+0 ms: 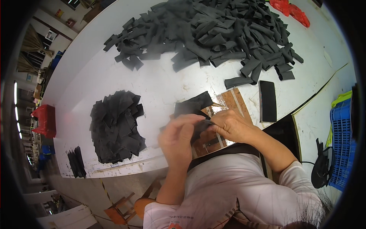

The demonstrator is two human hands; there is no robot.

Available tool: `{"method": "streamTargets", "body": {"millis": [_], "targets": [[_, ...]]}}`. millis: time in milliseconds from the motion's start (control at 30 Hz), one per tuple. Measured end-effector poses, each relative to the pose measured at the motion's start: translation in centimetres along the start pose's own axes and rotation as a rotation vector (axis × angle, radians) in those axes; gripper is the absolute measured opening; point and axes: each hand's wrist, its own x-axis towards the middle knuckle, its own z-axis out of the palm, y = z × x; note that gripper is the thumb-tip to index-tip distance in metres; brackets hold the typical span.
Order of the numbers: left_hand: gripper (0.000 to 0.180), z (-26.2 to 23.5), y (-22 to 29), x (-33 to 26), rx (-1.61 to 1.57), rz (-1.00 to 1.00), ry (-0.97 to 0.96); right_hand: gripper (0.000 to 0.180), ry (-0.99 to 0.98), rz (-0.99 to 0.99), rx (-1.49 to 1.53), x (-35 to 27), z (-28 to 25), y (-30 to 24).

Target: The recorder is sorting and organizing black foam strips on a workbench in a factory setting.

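Two hands, the left hand (178, 138) and the right hand (230, 125), pinch one black cloth piece (192, 107) with fingers (198, 119) closed tight, just above the white worktop (160, 82) edge.

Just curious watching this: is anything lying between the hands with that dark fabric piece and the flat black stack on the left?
Nothing visible. Both hands, left hand and right hand, pinch the dark fabric piece; only bare white table separates it from the flat black stack.
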Motion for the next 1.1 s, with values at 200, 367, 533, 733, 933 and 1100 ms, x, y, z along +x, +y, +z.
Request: {"method": "streamTargets", "body": {"millis": [200, 367, 533, 733, 933, 1100], "targets": [[0.019, -3.0, -1.0, -0.9, 0.051, -0.184, 0.325, 0.032, -0.125, -0.233, -0.17, 2.5, -4.9, -3.2], [0.043, -9.7, -8.5, -5.1, 0.885, -0.289, 0.445, 0.04, 0.391, 0.197, 0.175, 13.7, -16.6, 1.8], [0.028, -10.2, -9.5, -6.1, 1.121, -0.54, 0.309, 0.029, 0.696, 0.161, -0.087, 8.9, -13.2, 4.3], [0.013, -10.9, -5.9, -5.7, 0.488, -0.399, 0.468, 0.02, -0.036, -0.124, 0.143, -2.2, -0.1, -4.0], [0.016, -6.7, -0.3, -4.7, 0.104, -0.316, 0.055, 0.022, 0.323, 0.116, 0.01, -0.6, 6.6, -5.2], [0.024, -4.1, 0.2, -5.8, 0.063, -0.255, 0.375, 0.023, 0.247, -0.035, -0.009, -0.2, 7.6, -4.4]]}}
